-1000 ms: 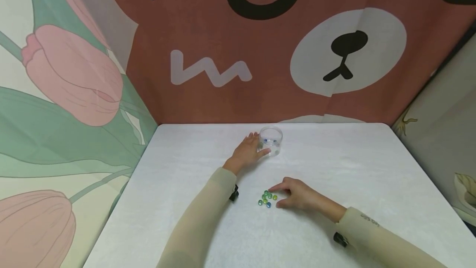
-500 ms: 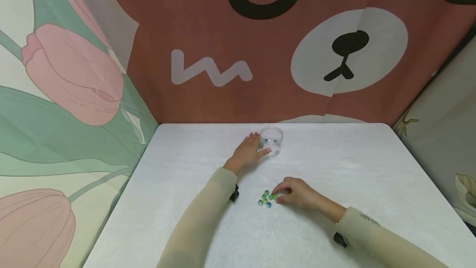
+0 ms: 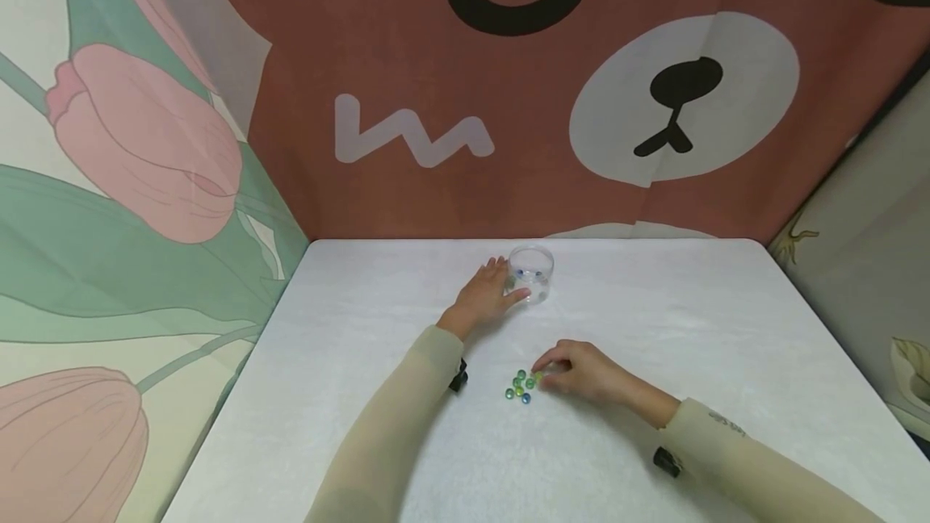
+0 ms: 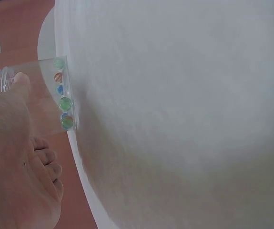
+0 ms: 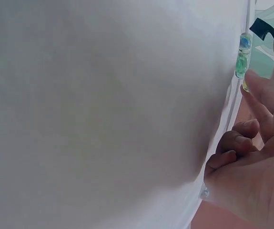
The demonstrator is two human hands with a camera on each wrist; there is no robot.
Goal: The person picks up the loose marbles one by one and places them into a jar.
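My left hand (image 3: pixel 482 294) holds the side of a clear jar (image 3: pixel 531 259) near the table's far edge, thumb across its front. In the left wrist view, several green, blue and red-brown marbles (image 4: pixel 65 104) lie on the jar's bottom, and its threaded rim (image 4: pixel 1 80) shows beside the thumb. Between thumb and index finger, my right hand (image 3: pixel 587 372) pinches a yellow-green marble (image 3: pixel 538 376), partly hidden by the fingertips; the other fingers are curled. Just left of those fingertips sits a loose cluster of several green marbles (image 3: pixel 518 382) with one blue marble (image 3: pixel 526 399).
Everything stands on a white table (image 3: pixel 654 297). A reddish-brown printed cloth (image 3: pixel 407 208) hangs behind it, and a floral cloth (image 3: pixel 182 281) hangs on the left. Black straps (image 3: pixel 667 462) are on both sleeves.
My right thumb and index finger came together on the yellow-green marble at the cluster's right side, and the hand rose slightly. The left hand and jar stayed in place.
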